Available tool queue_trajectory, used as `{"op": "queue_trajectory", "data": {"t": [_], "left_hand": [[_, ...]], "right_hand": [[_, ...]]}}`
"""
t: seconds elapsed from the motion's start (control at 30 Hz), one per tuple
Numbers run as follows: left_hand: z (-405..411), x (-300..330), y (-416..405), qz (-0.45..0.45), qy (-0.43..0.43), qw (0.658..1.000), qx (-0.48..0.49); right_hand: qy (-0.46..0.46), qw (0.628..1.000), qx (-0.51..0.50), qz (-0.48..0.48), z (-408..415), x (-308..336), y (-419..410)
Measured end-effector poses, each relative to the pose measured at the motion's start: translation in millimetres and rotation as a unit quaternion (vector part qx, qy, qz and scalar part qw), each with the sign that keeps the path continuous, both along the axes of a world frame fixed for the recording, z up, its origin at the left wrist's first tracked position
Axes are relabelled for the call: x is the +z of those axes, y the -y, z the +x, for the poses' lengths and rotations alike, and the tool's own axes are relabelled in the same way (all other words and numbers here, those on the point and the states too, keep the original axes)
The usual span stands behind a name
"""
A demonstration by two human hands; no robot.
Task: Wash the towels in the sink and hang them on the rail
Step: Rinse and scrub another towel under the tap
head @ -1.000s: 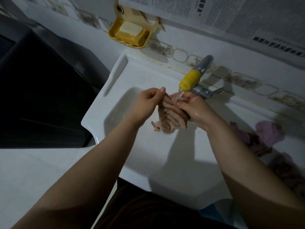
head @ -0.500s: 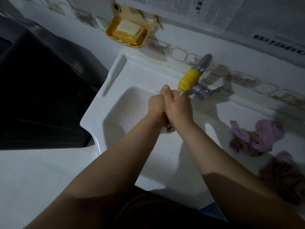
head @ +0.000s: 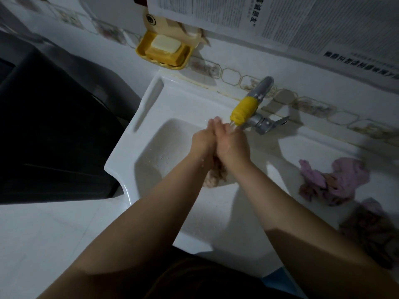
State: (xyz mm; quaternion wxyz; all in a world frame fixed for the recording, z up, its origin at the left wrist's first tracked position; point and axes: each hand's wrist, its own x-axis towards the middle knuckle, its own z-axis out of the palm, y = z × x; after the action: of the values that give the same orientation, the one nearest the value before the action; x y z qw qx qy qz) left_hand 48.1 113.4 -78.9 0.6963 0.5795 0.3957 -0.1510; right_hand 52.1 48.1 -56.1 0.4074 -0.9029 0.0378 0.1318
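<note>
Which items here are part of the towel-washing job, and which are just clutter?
Job:
- hands, left and right, pressed together squeezing the pinkish towel
- sink
- tap, water running
- purple towel and brownish towel waiting on the right ledge

Lying about:
- soap in the yellow dish
- newspaper on the wall

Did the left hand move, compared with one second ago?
Yes. The left hand moved right, toward the tap, and now presses against the right hand over the towel.
</note>
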Motion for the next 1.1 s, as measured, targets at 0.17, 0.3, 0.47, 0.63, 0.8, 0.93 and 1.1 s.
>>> {"op": "queue_trajectory", "data": {"t": [0.17, 0.3, 0.47, 0.63, 0.8, 0.93, 1.1], "left_hand": [[-5.2, -5.1, -4.2, 0.054, -0.02, 0.994, -0.09], [-8.6, 16.1, -21.3, 0.021, 0.057, 0.984, -0.168], [2.3, 31.5, -39.5, 0.179, 0.11, 0.938, -0.277], [14.6, 22.3, -46.8, 0.11, 0.172, 0.949, -0.239], [-13.7, -29.0, -36.0, -0.069, 0.096, 0.949, -0.292], [-36.9, -55.1, -31.6, -0.083, 0.07, 0.941, -0.322], [-53.0, -65.8, -31.8, -0.157, 0.044, 0.972, -0.169]], "right_hand": [[-0.033, 0.994, -0.006, -0.107, 11.7, -3.0, 5.3], [-0.087, 0.986, -0.048, 0.136, 15.8, -12.5, 19.2], [-0.242, 0.955, 0.155, 0.068, 9.7, -19.2, 30.5], [-0.239, 0.943, 0.162, 0.166, 3.9, -13.9, 35.7], [-0.267, 0.837, -0.003, 0.477, 14.6, 7.6, 40.8], [-0.281, 0.758, -0.121, 0.576, 26.2, 21.5, 44.7], [-0.237, 0.738, -0.182, 0.605, 38.1, 21.5, 41.0]]}}
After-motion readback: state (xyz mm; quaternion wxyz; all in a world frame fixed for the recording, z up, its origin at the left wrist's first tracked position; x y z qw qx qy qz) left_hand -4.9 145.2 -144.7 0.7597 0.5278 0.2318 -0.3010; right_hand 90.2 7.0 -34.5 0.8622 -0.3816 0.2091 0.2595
